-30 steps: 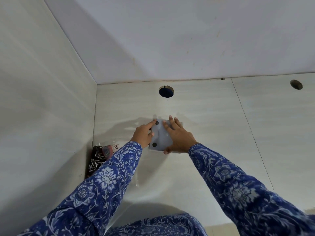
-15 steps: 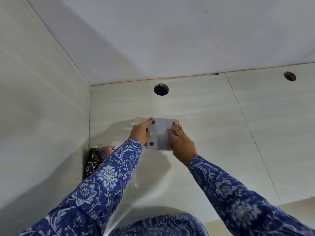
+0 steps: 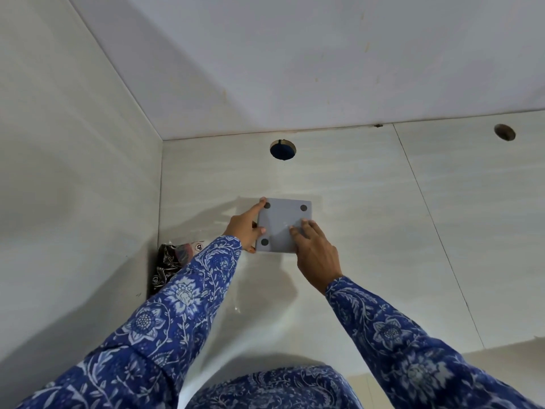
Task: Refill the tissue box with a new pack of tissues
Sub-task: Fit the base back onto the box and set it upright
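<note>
A grey square tissue box (image 3: 283, 221) lies upside down on the pale surface (image 3: 368, 231), its flat base with dark round pads facing me. Three pads show; my right hand covers the fourth corner. My left hand (image 3: 244, 228) grips the box's left edge, with the index finger stretched to the top left corner. My right hand (image 3: 317, 255) lies over the lower right corner, fingers pressed flat on the base. The inside of the box and any tissues are hidden.
A black patterned plastic pack (image 3: 168, 264) sits in the corner at the left wall, partly behind my left sleeve. A round hole with blue inside (image 3: 282, 149) lies beyond the box, and a second hole (image 3: 505, 132) at the far right.
The box was tilted up between both hands; now it lies flat, base toward me. My right hand slid from its right side onto the lower right of the base.
</note>
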